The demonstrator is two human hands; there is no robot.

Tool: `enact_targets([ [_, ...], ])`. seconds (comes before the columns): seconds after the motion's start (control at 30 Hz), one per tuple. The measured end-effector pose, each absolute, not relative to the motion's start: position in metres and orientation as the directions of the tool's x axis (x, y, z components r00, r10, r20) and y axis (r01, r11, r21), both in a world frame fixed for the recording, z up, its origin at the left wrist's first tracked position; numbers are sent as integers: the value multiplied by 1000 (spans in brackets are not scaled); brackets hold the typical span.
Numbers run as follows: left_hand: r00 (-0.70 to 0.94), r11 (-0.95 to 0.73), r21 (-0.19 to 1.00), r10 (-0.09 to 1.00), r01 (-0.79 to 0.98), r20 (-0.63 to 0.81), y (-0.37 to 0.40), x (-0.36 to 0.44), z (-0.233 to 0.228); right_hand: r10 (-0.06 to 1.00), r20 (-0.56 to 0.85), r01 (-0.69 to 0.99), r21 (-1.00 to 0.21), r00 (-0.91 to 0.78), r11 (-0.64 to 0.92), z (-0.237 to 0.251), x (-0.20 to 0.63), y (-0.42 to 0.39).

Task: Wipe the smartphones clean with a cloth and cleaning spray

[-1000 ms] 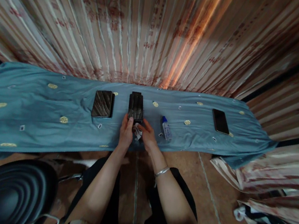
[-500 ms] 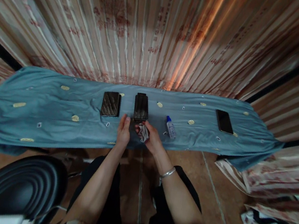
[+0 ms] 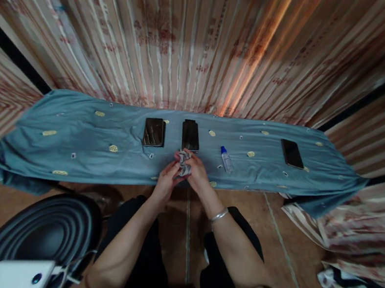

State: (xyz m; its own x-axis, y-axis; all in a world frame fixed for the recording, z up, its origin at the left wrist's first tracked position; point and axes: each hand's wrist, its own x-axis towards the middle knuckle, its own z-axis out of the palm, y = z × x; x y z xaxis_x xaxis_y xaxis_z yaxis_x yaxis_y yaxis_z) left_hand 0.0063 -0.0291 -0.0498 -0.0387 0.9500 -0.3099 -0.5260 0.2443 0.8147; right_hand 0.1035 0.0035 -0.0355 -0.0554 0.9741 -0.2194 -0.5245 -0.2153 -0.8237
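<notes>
My left hand [image 3: 166, 182] and my right hand [image 3: 197, 174] meet over the near edge of a blue cloth [image 3: 77, 143], both gripping a small crumpled patterned cloth [image 3: 183, 163]. Just beyond them a dark phone [image 3: 190, 135] lies flat on the blue cloth. A second dark phone [image 3: 154, 132] lies to its left. To the right of my hands lies a small clear bottle with a blue cap [image 3: 226, 159]. A silver bracelet circles my right wrist.
A third dark phone [image 3: 291, 153] lies far right on the blue cloth. Striped curtains [image 3: 210, 43] hang behind. A black round seat [image 3: 38, 236] with a white device [image 3: 20, 275] sits low left. More fabric lies heaped on the floor at right [image 3: 357, 242].
My left hand let go of the middle phone and came to the small cloth in my right hand. Both hands now hold it together. The camera tilted, shifting the scene.
</notes>
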Motion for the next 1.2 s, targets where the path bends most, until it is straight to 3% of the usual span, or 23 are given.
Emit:
enact_targets([
  [0.1, 57, 302, 763, 942, -572, -331, -39, 4, -45, 988, -154, -354, -923, -21, -151, -34, 98, -1],
  [0.23, 7, 289, 751, 935, -593, -354, -40, -7, -41, 993, -111, -196, -974, -36, -116, -34, 95, -5],
  [0.43, -44, 238, 752, 942, -615, -334, -43, -25, -40, 979, -203, -286, -938, -15, -198, -36, 95, -4],
  [0.63, -79, 189, 780, 953, -597, -291, -47, -28, -38, 959, -215, -229, -940, -182, -254, -29, 95, -3],
  [0.9, 40, 280, 801, 951, -530, -306, -59, -23, -40, 971, -121, -158, -975, -205, -155, -11, 107, 13],
  [1.07, 27, 286, 744, 941, -604, -339, -60, -23, -43, 993, -109, 218, -971, -40, -98, -5, 101, 20],
  [1.2, -99, 219, 795, 939, -565, -329, -60, -33, -47, 995, -52, 379, -922, 90, -82, 0, 123, 28],
])
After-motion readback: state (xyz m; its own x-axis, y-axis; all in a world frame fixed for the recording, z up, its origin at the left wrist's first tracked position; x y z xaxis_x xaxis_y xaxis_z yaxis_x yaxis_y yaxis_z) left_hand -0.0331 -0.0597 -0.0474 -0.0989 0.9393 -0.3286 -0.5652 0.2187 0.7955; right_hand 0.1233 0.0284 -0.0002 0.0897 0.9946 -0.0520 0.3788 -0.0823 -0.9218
